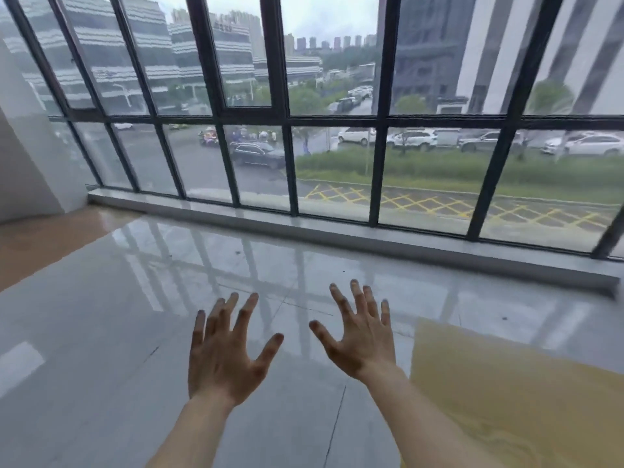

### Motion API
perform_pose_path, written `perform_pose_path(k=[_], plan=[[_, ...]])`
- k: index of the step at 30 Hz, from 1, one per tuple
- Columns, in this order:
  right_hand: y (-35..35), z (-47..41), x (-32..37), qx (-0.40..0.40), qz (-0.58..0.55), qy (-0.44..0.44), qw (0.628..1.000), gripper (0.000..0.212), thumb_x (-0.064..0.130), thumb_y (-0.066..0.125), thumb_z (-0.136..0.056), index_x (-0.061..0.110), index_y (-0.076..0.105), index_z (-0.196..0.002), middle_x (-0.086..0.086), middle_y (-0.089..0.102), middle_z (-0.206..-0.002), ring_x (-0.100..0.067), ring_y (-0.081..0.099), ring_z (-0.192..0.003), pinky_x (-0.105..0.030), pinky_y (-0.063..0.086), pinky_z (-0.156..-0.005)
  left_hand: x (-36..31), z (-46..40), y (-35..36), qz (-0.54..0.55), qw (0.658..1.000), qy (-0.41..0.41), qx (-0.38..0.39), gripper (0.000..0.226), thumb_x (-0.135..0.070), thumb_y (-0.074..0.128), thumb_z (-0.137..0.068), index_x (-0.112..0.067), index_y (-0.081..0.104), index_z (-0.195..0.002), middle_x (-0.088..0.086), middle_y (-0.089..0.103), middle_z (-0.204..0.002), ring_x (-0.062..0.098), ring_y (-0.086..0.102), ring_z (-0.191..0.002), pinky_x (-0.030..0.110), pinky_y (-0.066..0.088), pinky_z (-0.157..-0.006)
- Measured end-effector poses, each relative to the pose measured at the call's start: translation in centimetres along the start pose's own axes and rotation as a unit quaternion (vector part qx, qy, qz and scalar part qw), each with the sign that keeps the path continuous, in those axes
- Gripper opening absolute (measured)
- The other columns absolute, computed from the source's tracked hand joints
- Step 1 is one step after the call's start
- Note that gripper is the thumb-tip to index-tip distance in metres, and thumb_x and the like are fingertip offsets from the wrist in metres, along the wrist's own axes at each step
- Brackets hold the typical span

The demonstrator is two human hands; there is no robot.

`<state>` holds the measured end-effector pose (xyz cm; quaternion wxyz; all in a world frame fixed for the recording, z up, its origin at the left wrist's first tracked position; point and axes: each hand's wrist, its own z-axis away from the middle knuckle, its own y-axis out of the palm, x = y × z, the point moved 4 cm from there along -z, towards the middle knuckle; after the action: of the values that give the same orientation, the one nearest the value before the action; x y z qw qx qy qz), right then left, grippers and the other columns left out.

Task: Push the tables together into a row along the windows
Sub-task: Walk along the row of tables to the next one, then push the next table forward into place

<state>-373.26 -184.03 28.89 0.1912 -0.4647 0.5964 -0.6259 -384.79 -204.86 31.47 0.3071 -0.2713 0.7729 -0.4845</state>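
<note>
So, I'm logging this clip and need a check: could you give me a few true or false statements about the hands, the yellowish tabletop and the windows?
1. Both bare hands, the left hand and the right hand, are spread open. True.
2. The right hand grips the yellowish tabletop. False: it hovers apart, left of it.
3. The dark-framed windows lie ahead. True.
4. The tabletop touches the grey window sill. False: glossy floor separates them.

Both bare forearms extended forward, side by side. Left hand [224, 361] and right hand [359, 336] backs up, fingers splayed wide, gripping nothing, thumbs pointing toward each other.
</note>
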Motion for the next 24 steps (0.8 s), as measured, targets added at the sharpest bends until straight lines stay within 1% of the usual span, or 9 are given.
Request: perform_pose_path(k=[1,3,6,10,12,15,18,21,24], plan=[[0.3,-1.8,-1.5,-0.007,-0.001,0.034,0.999,0.087,0.087,0.020,-0.091,0.045,-0.001,-0.164,0.000,-0.011,-0.175,-0.024,-0.016,-0.160,-0.055,-0.011,-0.128,-0.3,-2.7,1.5,0.006,1.000,0.026,0.016,0.091,-0.089,0.019,-0.086,-0.037,0.025,-0.161,0.003,0.029,-0.169,0.025,0.021,-0.157,0.049,0.002,-0.130],[-0.2,-4.4,-4.3,-0.025,-0.004,0.093,0.995,0.088,0.087,0.020,-0.090,0.044,0.000,-0.164,0.000,-0.011,-0.176,-0.024,-0.015,-0.160,-0.055,-0.010,-0.128,-1.7,-7.8,3.5,0.018,0.997,0.068,0.024,0.090,-0.088,0.022,-0.086,-0.037,0.025,-0.160,0.003,0.030,-0.168,0.025,0.021,-0.157,0.048,0.003,-0.130],[-1.9,-6.6,-8.3,-0.048,0.013,0.165,0.985,0.088,0.087,0.020,-0.090,0.044,0.001,-0.164,0.000,-0.009,-0.176,-0.023,-0.014,-0.161,-0.054,-0.009,-0.128,-5.9,-14.8,6.1,0.055,0.987,0.143,0.047,0.089,-0.087,0.024,-0.086,-0.037,0.026,-0.160,0.003,0.032,-0.167,0.025,0.021,-0.157,0.048,0.003,-0.130],[-4.3,-7.2,-13.6,-0.090,0.035,0.278,0.956,0.087,0.087,0.020,-0.090,0.044,0.001,-0.164,-0.001,-0.007,-0.176,-0.023,-0.013,-0.161,-0.054,-0.007,-0.129,-13.5,-21.7,10.4,0.118,0.957,0.253,0.074,0.089,-0.087,0.024,-0.086,-0.037,0.028,-0.159,0.003,0.034,-0.166,0.025,0.023,-0.157,0.049,0.006,-0.130],[-5.0,-6.2,-16.2,-0.104,0.051,0.338,0.934,0.088,0.087,0.019,-0.090,0.044,0.002,-0.164,-0.001,-0.007,-0.176,-0.023,-0.013,-0.161,-0.054,-0.008,-0.129,-17.2,-23.7,13.0,0.143,0.937,0.305,0.095,0.089,-0.087,0.024,-0.086,-0.037,0.028,-0.159,0.004,0.036,-0.165,0.025,0.024,-0.156,0.049,0.007,-0.130],[-5.2,-3.6,-19.3,-0.126,0.063,0.441,0.886,0.091,0.089,0.016,-0.088,0.043,0.002,-0.165,-0.001,-0.009,-0.176,-0.023,-0.013,-0.161,-0.054,-0.009,-0.128,-22.6,-25.2,16.6,0.181,0.895,0.388,0.129,0.089,-0.088,0.024,-0.086,-0.037,0.028,-0.159,0.004,0.037,-0.165,0.025,0.025,-0.156,0.048,0.007,-0.130],[-4.3,-0.5,-20.4,-0.135,0.078,0.540,0.827,0.097,0.093,0.005,-0.082,0.043,0.001,-0.164,-0.004,-0.008,-0.176,-0.025,-0.010,-0.161,-0.055,-0.006,-0.128,-26.8,-25.5,19.8,0.213,0.843,0.464,0.172,0.090,-0.089,0.022,-0.086,-0.037,0.029,-0.159,0.004,0.037,-0.165,0.024,0.025,-0.156,0.047,0.005,-0.130],[-2.7,2.3,-18.9,-0.156,0.083,0.630,0.756,0.100,0.094,-0.002,-0.078,0.044,-0.001,-0.164,-0.004,-0.006,-0.176,-0.026,-0.007,-0.161,-0.055,-0.002,-0.128,-29.7,-24.7,22.1,0.233,0.777,0.543,0.217,0.090,-0.089,0.021,-0.086,-0.037,0.029,-0.160,0.002,0.036,-0.166,0.023,0.025,-0.156,0.048,0.006,-0.130],[-0.5,4.6,-16.1,-0.173,0.078,0.699,0.690,0.096,0.088,0.004,-0.080,0.044,0.002,-0.164,-0.004,-0.002,-0.176,-0.027,-0.004,-0.161,-0.055,-0.001,-0.128,-31.5,-23.0,23.7,0.246,0.717,0.601,0.253,0.089,-0.088,0.024,-0.087,-0.037,0.033,-0.159,0.002,0.040,-0.164,0.024,0.028,-0.155,0.048,0.008,-0.129]])
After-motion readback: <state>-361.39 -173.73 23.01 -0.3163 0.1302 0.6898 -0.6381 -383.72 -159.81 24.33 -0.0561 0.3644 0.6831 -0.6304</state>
